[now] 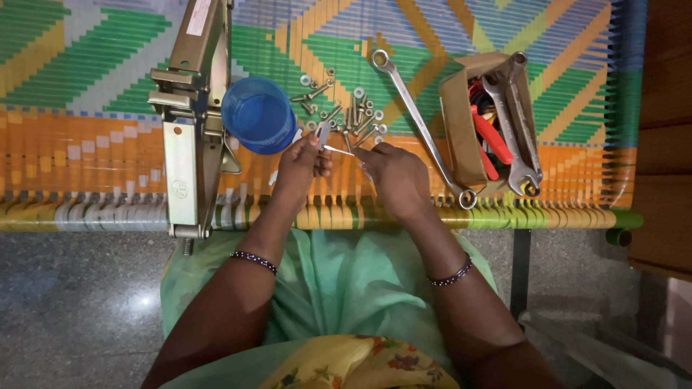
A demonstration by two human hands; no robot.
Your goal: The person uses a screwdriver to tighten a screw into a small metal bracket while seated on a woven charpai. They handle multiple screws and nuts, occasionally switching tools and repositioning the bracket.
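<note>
Head view: left hand (pixel 301 164) pinches small metal piece (pixel 323 134) at fingertips; right hand (pixel 395 176) pinches thin bolt (pixel 339 150), tip toward left grip. Loose nuts and bolts (pixel 344 108) just beyond both grips on woven cot (pixel 86 144). Blue cup (pixel 258 115) beside left grip; long spanner (pixel 418 122) right of right grip.

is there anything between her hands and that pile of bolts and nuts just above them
Nothing visible blocks it. The scattered bolts and nuts lie on the woven surface just beyond both hands. The left hand and right hand hold a thin bolt between them. The blue cup sits to the left, the long spanner to the right.
</note>
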